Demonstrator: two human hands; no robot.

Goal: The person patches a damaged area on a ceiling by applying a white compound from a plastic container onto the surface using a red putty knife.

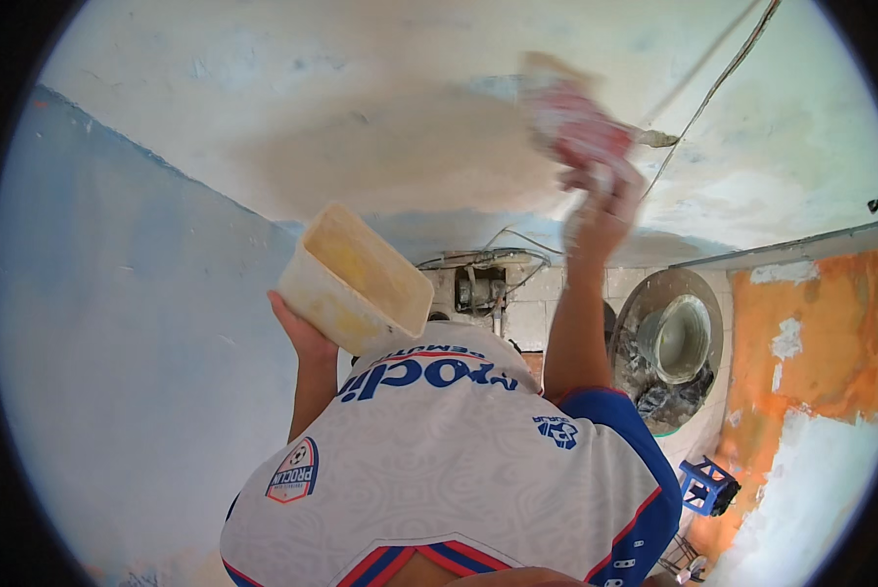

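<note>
My left hand [305, 328] is closed around the outside of a cream rectangular plastic tub [346, 323], which is tilted so its yellowish, smeared inside shows. Raised against the pale wall [380, 147], my right hand [605, 210] grips a flat red and white thing [581, 127] with a tan far edge. Motion smears it, so its kind is unclear; it may be a spreader or a pad. Whitish residue coats the fingers of that hand. A brownish damp-looking patch spreads over the wall left of it.
A dark cable [723, 83] runs down the wall at the right. Loose wires hang around a wall opening [480, 290] low ahead. To the right, a round basin [645, 386] holds a whitish bucket [674, 338]; a blue stool [705, 486] stands nearer, beside a patched orange wall [811, 323].
</note>
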